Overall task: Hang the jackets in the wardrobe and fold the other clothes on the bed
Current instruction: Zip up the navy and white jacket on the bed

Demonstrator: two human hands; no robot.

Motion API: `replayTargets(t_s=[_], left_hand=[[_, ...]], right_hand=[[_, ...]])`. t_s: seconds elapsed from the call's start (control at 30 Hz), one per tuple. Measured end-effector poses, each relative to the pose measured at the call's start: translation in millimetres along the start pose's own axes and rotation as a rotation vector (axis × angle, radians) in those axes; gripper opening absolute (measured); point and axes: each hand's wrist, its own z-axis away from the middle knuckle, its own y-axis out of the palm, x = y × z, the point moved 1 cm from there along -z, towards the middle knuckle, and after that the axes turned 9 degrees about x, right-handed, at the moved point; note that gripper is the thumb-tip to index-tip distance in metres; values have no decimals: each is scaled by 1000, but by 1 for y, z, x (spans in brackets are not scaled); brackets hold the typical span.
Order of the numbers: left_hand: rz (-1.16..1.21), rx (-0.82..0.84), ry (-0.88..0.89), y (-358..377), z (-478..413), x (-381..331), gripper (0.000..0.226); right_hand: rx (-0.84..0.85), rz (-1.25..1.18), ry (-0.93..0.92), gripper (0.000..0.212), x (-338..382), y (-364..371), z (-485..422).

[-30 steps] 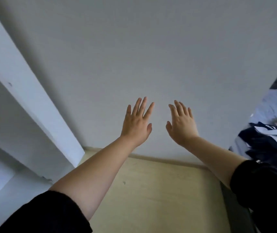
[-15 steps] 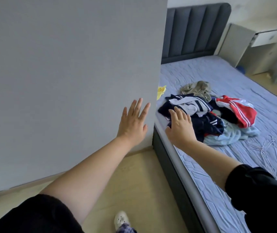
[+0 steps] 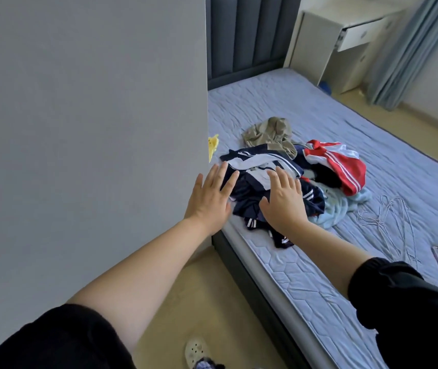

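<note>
Fingers [image 3: 221, 173] of the left hand [image 3: 209, 198] and those of the right hand [image 3: 283, 201] were extended and spread, grasping nothing; whether the right palm touched cloth could not be told. The right hand lay over the navy-and-white jacket [image 3: 255, 161], the near part of a heap on the bed [image 3: 305, 275] that also held a red-and-white garment [image 3: 342, 166], a khaki garment [image 3: 271, 134] and a pale blue garment [image 3: 337, 209]. The left hand was level with the edge of the grey panel [image 3: 92, 129]. Wire hangers [image 3: 380, 222] lay just beyond the heap. Sorting appeared not yet begun. A sound first pick would probably take the jacket by collar or shoulders, lifting one layer clear of its tangled neighbours before reaching for a hanger.
</note>
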Motion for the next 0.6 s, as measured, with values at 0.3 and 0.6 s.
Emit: replayTargets(t_s=[0.3,0.6], left_hand=[[-39,70,122,44,-115,19,66],[145,144,-75,167,-202,3,64]], right_hand=[[136,-1,61,65,-53,60,-76],[259,91,-79,62,-117,183,-176]])
